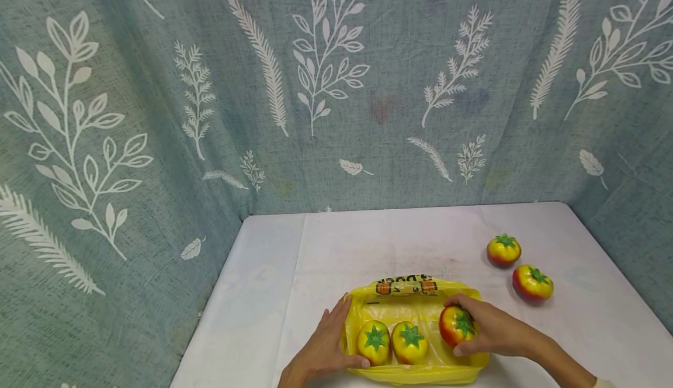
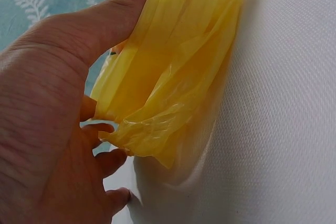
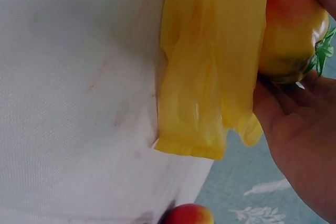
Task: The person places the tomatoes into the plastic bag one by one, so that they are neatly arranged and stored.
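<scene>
A yellow plastic bag [image 1: 415, 374] is spread open like a lined tray at the front of the table, with dark print on its far side. Inside stand two toy tomatoes, a left one [image 1: 374, 341] and a middle one [image 1: 409, 341], yellow with green star-shaped leaves. My right hand [image 1: 496, 329] grips a third, redder toy tomato [image 1: 453, 325] at the bag's right end; the right wrist view shows that tomato [image 3: 291, 30] behind the bag's side. My left hand [image 1: 327, 344] holds the bag's left end, its thumb over the near rim [image 2: 173, 51].
Two more toy tomatoes lie on the white table [image 1: 263, 294] to the right, a farther one [image 1: 503, 250] and a nearer one [image 1: 533, 283]. A grey-green curtain [image 1: 336, 160] with white leaf prints surrounds the table's back and sides.
</scene>
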`<state>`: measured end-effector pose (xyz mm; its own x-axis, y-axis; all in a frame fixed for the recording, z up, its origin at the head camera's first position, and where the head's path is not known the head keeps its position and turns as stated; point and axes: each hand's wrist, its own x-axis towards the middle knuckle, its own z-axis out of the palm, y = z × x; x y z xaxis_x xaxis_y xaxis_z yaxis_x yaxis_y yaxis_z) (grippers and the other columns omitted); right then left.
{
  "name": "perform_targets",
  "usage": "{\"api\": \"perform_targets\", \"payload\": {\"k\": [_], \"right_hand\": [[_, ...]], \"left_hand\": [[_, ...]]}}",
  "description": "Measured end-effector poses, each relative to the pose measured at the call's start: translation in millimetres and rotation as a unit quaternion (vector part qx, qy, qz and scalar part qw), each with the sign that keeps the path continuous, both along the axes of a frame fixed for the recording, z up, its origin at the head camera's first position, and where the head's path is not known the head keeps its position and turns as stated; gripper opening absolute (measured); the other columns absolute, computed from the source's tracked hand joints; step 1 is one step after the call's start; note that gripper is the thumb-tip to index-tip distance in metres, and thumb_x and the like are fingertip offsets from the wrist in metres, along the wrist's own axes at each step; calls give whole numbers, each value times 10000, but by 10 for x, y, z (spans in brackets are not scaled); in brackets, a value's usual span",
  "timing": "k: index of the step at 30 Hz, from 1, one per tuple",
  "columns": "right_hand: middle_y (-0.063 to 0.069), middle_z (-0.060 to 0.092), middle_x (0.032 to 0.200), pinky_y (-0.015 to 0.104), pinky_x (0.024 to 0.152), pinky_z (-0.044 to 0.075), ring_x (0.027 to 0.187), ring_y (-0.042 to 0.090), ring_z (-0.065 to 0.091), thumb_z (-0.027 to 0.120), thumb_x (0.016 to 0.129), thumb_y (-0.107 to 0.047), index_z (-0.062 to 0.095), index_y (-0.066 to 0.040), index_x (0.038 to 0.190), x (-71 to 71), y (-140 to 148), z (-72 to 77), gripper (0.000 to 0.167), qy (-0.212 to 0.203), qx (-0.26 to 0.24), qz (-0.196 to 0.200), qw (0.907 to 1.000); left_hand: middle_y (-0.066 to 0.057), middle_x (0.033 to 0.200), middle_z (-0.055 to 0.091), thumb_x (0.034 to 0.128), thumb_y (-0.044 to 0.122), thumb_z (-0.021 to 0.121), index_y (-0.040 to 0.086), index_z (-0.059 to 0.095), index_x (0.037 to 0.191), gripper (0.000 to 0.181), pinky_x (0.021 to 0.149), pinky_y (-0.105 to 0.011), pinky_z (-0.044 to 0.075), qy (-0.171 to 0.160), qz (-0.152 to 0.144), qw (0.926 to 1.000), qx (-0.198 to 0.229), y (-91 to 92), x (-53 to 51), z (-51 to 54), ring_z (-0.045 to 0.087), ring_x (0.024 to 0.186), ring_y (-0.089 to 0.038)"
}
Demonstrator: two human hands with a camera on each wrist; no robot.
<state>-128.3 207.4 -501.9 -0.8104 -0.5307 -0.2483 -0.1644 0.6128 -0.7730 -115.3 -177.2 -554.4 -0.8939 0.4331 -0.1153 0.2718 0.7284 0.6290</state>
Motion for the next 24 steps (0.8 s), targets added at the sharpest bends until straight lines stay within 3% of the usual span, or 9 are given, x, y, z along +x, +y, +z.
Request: {"api": "perform_targets", "payload": {"k": [6,13,24], "right_hand": [[40,590,1213,560,951,523,1041,238,557,912,740,-366,505,-65,1361,6,-31,-20,801,-214,12,-76,9997],[22,583,1230,537,969,505,1052,224,550,903,752,-376,507,-74,1360,28,-55,-43,786,-98,70,92,9999],[-35,577,1198,383,949,517,1022,155,559,895,758,-375,519,-134,1333,57,-83,-59,728,206,64,359,9991]], "left_hand": [[-157,1670,181,717,718,777,54,138,1624,1293,1207,-608,118,33,-20,10000,-15,-6,10,-1,187,1527,-326],[-151,1670,184,716,706,788,60,140,1624,1289,1208,-604,120,59,-25,10000,12,-7,20,1,189,1527,-322],[-148,1670,186,712,692,802,54,141,1623,1294,1208,-605,116,96,-47,9999,28,-8,17,6,183,1529,-316]]}}
